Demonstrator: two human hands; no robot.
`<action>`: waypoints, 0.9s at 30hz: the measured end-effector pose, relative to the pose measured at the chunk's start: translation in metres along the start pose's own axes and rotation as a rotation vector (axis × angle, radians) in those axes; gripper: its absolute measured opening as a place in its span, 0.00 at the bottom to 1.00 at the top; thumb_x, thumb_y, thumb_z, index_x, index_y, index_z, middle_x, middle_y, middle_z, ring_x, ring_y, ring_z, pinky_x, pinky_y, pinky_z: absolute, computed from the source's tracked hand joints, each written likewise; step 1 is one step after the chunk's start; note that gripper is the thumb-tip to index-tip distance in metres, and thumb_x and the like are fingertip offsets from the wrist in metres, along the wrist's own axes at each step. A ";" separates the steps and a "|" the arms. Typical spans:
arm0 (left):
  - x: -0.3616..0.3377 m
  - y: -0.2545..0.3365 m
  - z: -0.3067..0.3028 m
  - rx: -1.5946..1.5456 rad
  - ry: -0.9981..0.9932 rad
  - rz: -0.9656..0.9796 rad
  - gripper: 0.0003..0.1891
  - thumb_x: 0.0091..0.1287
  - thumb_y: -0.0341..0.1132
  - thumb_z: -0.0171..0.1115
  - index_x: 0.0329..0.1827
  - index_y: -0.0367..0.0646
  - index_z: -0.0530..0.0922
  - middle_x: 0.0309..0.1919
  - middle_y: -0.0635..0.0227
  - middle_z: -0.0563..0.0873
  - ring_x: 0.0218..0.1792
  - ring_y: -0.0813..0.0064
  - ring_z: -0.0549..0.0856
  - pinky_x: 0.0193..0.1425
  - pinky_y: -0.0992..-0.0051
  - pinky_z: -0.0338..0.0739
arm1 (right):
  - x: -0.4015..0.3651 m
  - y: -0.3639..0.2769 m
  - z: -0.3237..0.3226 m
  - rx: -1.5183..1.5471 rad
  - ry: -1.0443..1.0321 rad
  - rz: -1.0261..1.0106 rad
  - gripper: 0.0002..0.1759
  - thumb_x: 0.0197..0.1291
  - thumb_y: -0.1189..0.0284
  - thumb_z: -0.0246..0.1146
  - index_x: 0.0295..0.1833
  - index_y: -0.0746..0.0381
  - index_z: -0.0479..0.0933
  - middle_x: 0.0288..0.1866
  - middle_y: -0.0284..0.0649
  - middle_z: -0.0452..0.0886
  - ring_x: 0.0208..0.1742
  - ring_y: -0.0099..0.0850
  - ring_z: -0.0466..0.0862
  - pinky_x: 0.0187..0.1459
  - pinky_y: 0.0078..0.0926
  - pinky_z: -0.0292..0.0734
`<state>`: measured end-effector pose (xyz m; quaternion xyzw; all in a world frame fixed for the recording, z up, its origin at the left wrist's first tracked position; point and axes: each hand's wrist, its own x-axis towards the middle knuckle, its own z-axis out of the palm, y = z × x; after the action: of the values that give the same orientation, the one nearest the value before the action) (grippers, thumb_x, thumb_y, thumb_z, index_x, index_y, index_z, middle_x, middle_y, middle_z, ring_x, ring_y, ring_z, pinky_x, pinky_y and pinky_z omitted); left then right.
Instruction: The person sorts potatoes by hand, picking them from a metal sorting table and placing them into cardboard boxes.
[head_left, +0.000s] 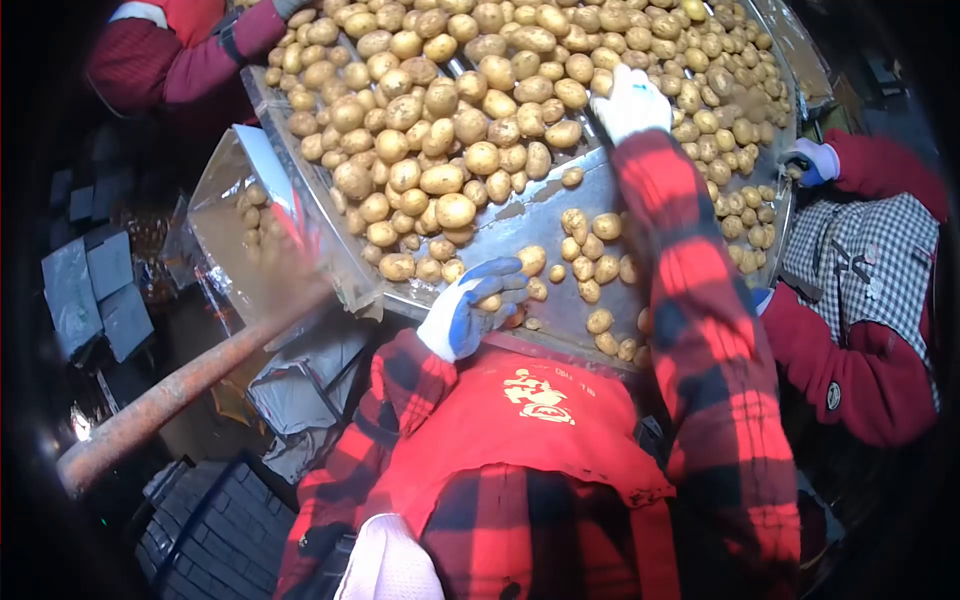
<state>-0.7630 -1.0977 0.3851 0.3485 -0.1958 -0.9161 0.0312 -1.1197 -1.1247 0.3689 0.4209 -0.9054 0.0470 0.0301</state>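
A large heap of potatoes (440, 180) covers a metal sorting table (535, 215). My left hand (470, 310), in a white and blue glove, is at the near edge, its fingers curled around a small potato (490, 302). My right hand (633, 105), in a white glove, reaches far across with its back to me. Its fingers spread over potatoes in the heap; their tips are partly hidden. Between my arms, a smaller group of potatoes (590, 250) lies on the bare metal.
A cardboard box (225, 195) holding potatoes stands left of the table, beside a rusty pipe (190, 385). One co-worker's sleeve (215, 65) is at the upper left. Another co-worker in a checked apron (860, 260) stands right, a gloved hand (815, 160) at the table edge.
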 end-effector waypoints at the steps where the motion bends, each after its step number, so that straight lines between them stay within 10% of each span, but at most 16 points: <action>1: 0.004 -0.005 0.000 0.187 -0.035 0.084 0.22 0.78 0.31 0.54 0.74 0.38 0.69 0.60 0.58 0.83 0.57 0.67 0.86 0.52 0.77 0.83 | 0.021 -0.003 0.017 -0.053 -0.067 0.020 0.25 0.61 0.56 0.64 0.59 0.58 0.80 0.54 0.52 0.84 0.56 0.48 0.85 0.58 0.46 0.80; 3: 0.011 -0.004 0.014 -0.089 -0.025 -0.033 0.22 0.78 0.32 0.54 0.73 0.38 0.70 0.59 0.57 0.83 0.57 0.67 0.86 0.50 0.77 0.83 | 0.039 -0.011 -0.001 -0.054 -0.191 0.050 0.16 0.66 0.63 0.60 0.56 0.54 0.81 0.58 0.44 0.86 0.62 0.42 0.85 0.57 0.43 0.82; 5: 0.016 -0.008 0.011 0.330 -0.175 0.241 0.21 0.79 0.34 0.53 0.72 0.39 0.72 0.58 0.59 0.84 0.61 0.67 0.84 0.61 0.72 0.79 | 0.040 0.016 -0.003 0.236 -0.249 0.064 0.21 0.62 0.63 0.60 0.59 0.57 0.82 0.57 0.50 0.86 0.60 0.43 0.86 0.60 0.39 0.81; 7: 0.019 0.004 0.018 -0.054 0.028 -0.096 0.21 0.79 0.35 0.55 0.72 0.41 0.71 0.56 0.59 0.84 0.52 0.66 0.87 0.46 0.79 0.82 | 0.019 0.031 -0.027 0.616 -0.486 0.197 0.22 0.59 0.66 0.61 0.58 0.59 0.83 0.55 0.52 0.87 0.59 0.42 0.86 0.60 0.37 0.80; 12: 0.027 0.005 0.001 0.551 -0.113 0.426 0.23 0.80 0.37 0.54 0.76 0.43 0.69 0.61 0.59 0.82 0.58 0.64 0.86 0.55 0.77 0.83 | -0.036 0.020 -0.004 0.537 -0.357 0.052 0.32 0.56 0.69 0.59 0.71 0.54 0.76 0.62 0.55 0.83 0.65 0.47 0.82 0.68 0.38 0.74; 14: 0.022 0.018 0.011 -0.117 -0.111 -0.031 0.24 0.77 0.30 0.56 0.76 0.41 0.69 0.64 0.56 0.81 0.62 0.64 0.84 0.63 0.72 0.81 | -0.048 -0.009 -0.001 0.177 -0.397 -0.067 0.40 0.51 0.70 0.68 0.74 0.60 0.72 0.67 0.54 0.81 0.72 0.42 0.77 0.73 0.38 0.70; 17: 0.024 -0.001 0.000 0.022 -0.167 -0.004 0.21 0.75 0.29 0.54 0.71 0.46 0.76 0.68 0.65 0.80 0.60 0.69 0.85 0.59 0.72 0.83 | -0.044 -0.003 0.034 0.126 -0.255 -0.028 0.38 0.52 0.72 0.67 0.73 0.60 0.74 0.68 0.50 0.80 0.67 0.39 0.81 0.69 0.34 0.74; 19: 0.010 -0.003 -0.002 -0.034 -0.154 0.011 0.23 0.74 0.28 0.56 0.73 0.45 0.74 0.68 0.64 0.81 0.59 0.68 0.86 0.59 0.72 0.83 | -0.039 0.010 0.022 0.698 -0.573 0.041 0.36 0.53 0.75 0.67 0.72 0.58 0.76 0.69 0.46 0.78 0.62 0.33 0.83 0.66 0.27 0.76; 21: -0.010 0.005 -0.012 -0.053 -0.225 -0.003 0.22 0.78 0.35 0.58 0.74 0.45 0.73 0.68 0.66 0.81 0.57 0.71 0.88 0.51 0.79 0.82 | -0.071 0.003 0.027 0.741 -0.380 -0.114 0.36 0.55 0.77 0.63 0.74 0.60 0.73 0.59 0.52 0.86 0.63 0.43 0.84 0.66 0.31 0.77; 23: -0.019 0.007 -0.024 -0.185 -0.046 -0.104 0.22 0.80 0.43 0.57 0.73 0.46 0.72 0.64 0.67 0.83 0.57 0.74 0.87 0.48 0.83 0.81 | -0.128 -0.069 -0.079 0.860 -0.829 -0.003 0.37 0.55 0.73 0.68 0.73 0.61 0.73 0.64 0.52 0.83 0.65 0.43 0.83 0.67 0.32 0.76; 25: -0.040 0.000 -0.049 -0.089 -0.084 -0.072 0.22 0.81 0.46 0.55 0.72 0.46 0.72 0.60 0.68 0.84 0.52 0.76 0.87 0.45 0.84 0.80 | -0.171 -0.099 -0.090 0.708 -0.848 -0.511 0.37 0.57 0.68 0.71 0.73 0.62 0.73 0.63 0.51 0.84 0.64 0.42 0.84 0.65 0.33 0.77; 27: -0.062 0.004 -0.100 0.174 -0.304 -0.246 0.21 0.81 0.50 0.53 0.65 0.45 0.76 0.46 0.72 0.85 0.38 0.81 0.83 0.39 0.83 0.77 | -0.193 -0.155 -0.141 0.630 -0.972 -0.606 0.36 0.58 0.65 0.71 0.73 0.61 0.73 0.60 0.50 0.84 0.62 0.45 0.84 0.64 0.37 0.78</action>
<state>-0.6520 -1.1234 0.3576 0.2287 -0.2327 -0.9347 -0.1409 -0.8750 -1.0621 0.5005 0.6194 -0.6000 0.1039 -0.4955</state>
